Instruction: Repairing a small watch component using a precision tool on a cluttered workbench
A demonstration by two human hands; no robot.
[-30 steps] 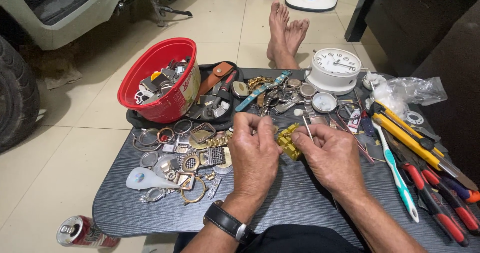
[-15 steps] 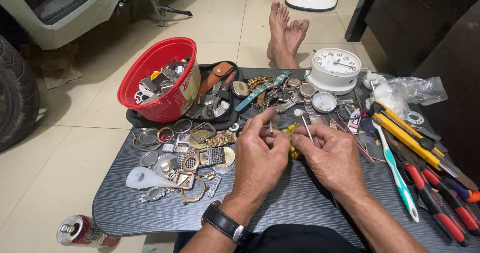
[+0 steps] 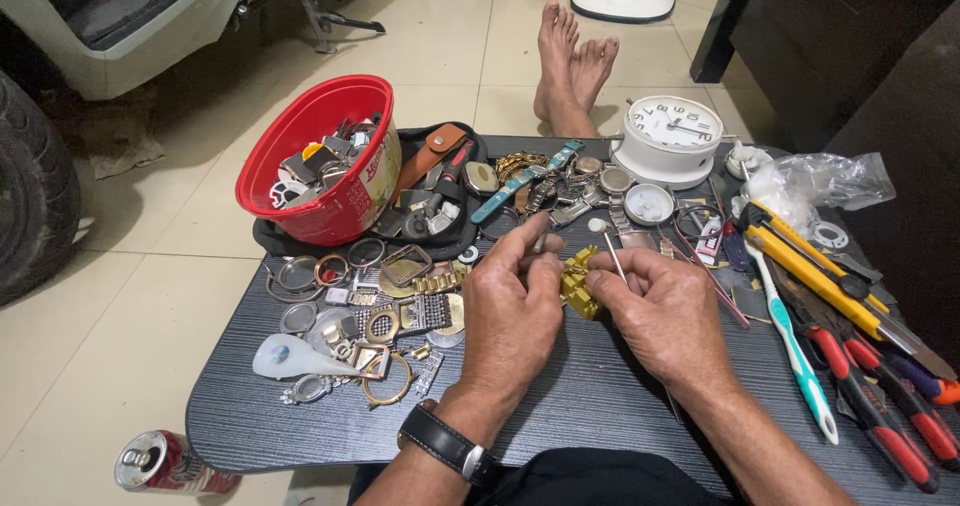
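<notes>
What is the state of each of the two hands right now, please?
Left hand: closed, pinching the gold-coloured metal watch bracelet, forefinger stretched out.
Right hand: closed on the same bracelet, also holding a thin metal pin tool.

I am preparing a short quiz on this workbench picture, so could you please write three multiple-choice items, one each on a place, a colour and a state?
1. Where does the red bowl stand?
A. far left of the table
B. near right corner
C. on the floor

2. What colour is the watch band between the hands?
A. black
B. gold
C. blue

3. How does the drink can lie?
A. upright on the table
B. crushed flat
C. on its side on the floor

Answers: 1 A, it sits at the table's far left edge; 2 B, its links are yellow metal; 3 C, it lies tipped beside the table.
</notes>
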